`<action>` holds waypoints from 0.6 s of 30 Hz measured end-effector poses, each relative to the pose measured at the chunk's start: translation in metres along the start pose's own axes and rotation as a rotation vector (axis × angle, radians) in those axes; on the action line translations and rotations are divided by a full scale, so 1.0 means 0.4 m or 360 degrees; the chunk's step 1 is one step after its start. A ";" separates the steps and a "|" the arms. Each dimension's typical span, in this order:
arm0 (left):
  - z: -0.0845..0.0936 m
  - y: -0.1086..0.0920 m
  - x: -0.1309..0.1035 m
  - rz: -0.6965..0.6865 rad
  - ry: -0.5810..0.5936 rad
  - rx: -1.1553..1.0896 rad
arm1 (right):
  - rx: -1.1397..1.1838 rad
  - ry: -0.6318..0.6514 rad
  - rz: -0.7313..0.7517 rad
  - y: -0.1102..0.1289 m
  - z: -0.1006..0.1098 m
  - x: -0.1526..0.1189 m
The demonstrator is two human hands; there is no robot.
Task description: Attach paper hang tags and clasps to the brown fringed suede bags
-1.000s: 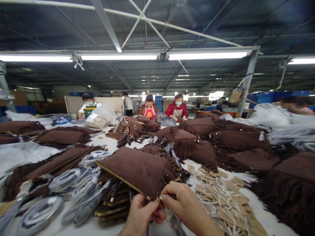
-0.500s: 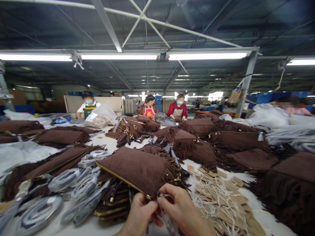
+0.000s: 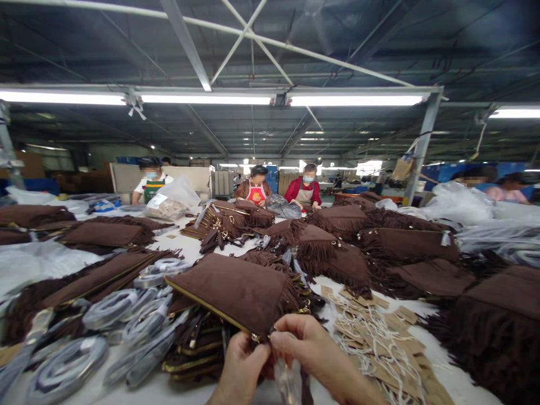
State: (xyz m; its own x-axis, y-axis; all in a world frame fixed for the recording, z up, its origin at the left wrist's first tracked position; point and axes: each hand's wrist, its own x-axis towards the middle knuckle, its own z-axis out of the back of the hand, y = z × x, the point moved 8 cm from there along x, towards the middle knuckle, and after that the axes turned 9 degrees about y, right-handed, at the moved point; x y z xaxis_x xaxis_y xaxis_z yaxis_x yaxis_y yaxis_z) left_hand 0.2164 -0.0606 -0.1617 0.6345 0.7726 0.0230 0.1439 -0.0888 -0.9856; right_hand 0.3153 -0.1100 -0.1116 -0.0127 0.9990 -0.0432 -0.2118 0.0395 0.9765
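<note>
A brown suede pouch (image 3: 236, 287) with fringe and a gold zipper lies on top of a stack of similar pouches (image 3: 196, 357). At its near corner, by a small gold ring, my left hand (image 3: 244, 363) is closed with thumb and fingers pinched together. Right beside it my right hand (image 3: 310, 343) also pinches, its fingertips at the same corner. A strip of clear plastic wrap (image 3: 289, 379) hangs down between the two hands. What lies exactly within the right fingertips is hidden.
Brown paper tags (image 3: 388, 343) with white strings are heaped to the right. Plastic-wrapped coiled straps (image 3: 70, 368) lie on the left. More fringed pouches (image 3: 409, 243) cover the table's right and far parts. Several co-workers (image 3: 306, 188) are across the table.
My hands stay at the pouch's corner, with the right fingers shifted slightly. The clear plastic hangs more visibly below them. The pouch sits almost where it was.
</note>
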 end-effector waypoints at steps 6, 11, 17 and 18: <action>-0.029 0.050 -0.006 0.0364 0.0239 0.0219 | 0.0245 0.0113 -0.0164 -0.067 0.002 -0.025; -0.022 0.077 -0.014 0.0453 0.0307 0.0305 | 0.0108 0.0143 -0.0100 -0.099 0.001 -0.024; -0.025 0.116 0.018 0.0382 0.0290 0.0322 | -0.0071 0.0069 -0.0034 -0.104 -0.002 -0.013; -0.026 0.119 0.020 0.0371 0.0283 0.0332 | -0.0126 0.0058 -0.0009 -0.100 -0.002 -0.014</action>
State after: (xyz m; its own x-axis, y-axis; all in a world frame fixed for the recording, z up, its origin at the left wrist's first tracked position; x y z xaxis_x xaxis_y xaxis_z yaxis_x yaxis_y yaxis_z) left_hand 0.2360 -0.0653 -0.2066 0.7567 0.6238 -0.1956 -0.1668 -0.1051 -0.9804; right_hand 0.3232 -0.1173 -0.1507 -0.0467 0.9972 -0.0576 -0.2888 0.0417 0.9565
